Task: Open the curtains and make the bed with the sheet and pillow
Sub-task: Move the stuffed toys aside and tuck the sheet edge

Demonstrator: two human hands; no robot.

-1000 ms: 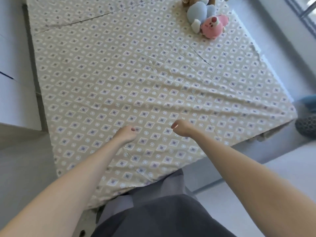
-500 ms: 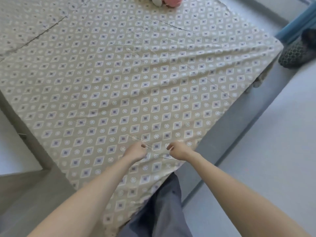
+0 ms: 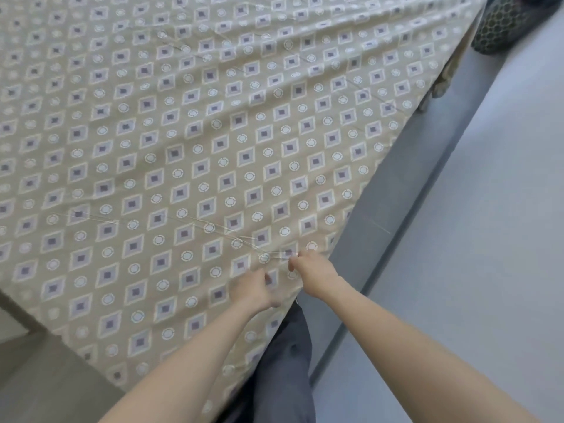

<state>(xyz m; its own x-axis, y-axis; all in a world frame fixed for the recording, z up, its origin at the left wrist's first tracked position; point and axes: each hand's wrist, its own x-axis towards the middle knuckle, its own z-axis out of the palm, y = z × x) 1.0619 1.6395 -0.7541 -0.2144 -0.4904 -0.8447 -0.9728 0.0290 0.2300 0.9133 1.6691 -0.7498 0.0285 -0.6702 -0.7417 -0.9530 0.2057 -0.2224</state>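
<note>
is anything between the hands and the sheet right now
Nothing visible. The right hand pinches the sheet near its edge, and creases run out from the pinch. The left hand lies on the sheet just beside it, too blurred to tell its grip.

Pale grey floor [image 3: 494,254], 2 to 5 o'clock, evenly lit. Grey bed side panel [image 3: 393,227] runs diagonally beside it. Dark lattice-patterned object [image 3: 500,22] on floor, 1 o'clock. White surface [image 3: 9,326], 8 o'clock, cropped.
</note>
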